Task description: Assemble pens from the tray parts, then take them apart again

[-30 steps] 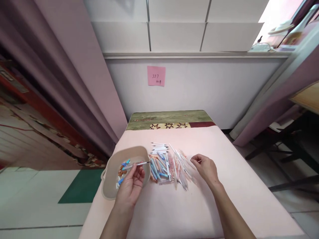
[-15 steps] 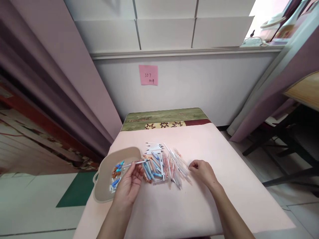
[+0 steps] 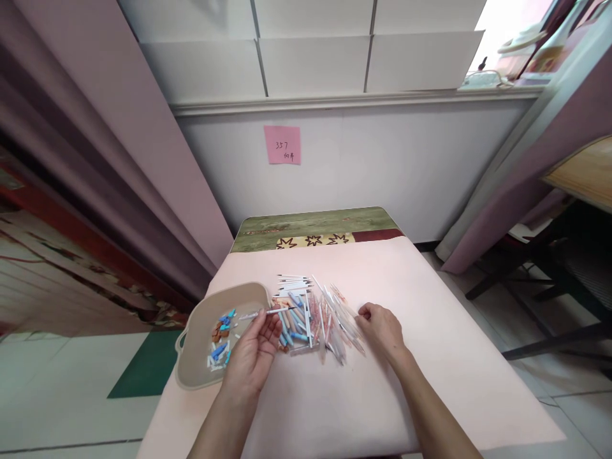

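Observation:
My left hand (image 3: 257, 347) is closed in a pinch on a thin white pen refill (image 3: 277, 310) with a dark tip, held between the tray and the pile. My right hand (image 3: 382, 328) has its fingers curled together at the right edge of the pile; what they hold, if anything, is hidden. Beside it lie clear pen tubes (image 3: 340, 331), some with pinkish prints. Left of these are blue and beige pen barrels (image 3: 295, 322), with white refills (image 3: 308, 319) across them. More white refills (image 3: 292, 285) lie in a row behind.
A beige tray (image 3: 196, 341) with a handle stands at the table's left, holding small blue, brown and white pieces (image 3: 220, 349). Pink cloth (image 3: 449, 370) covers most of the table. A pink note (image 3: 282, 145) is on the wall behind. A chair (image 3: 559, 268) stands at right.
My left hand has moved slightly right with the refill, whose dark tip now reaches farther over the barrels. My right hand stays nearly in place by the tubes.

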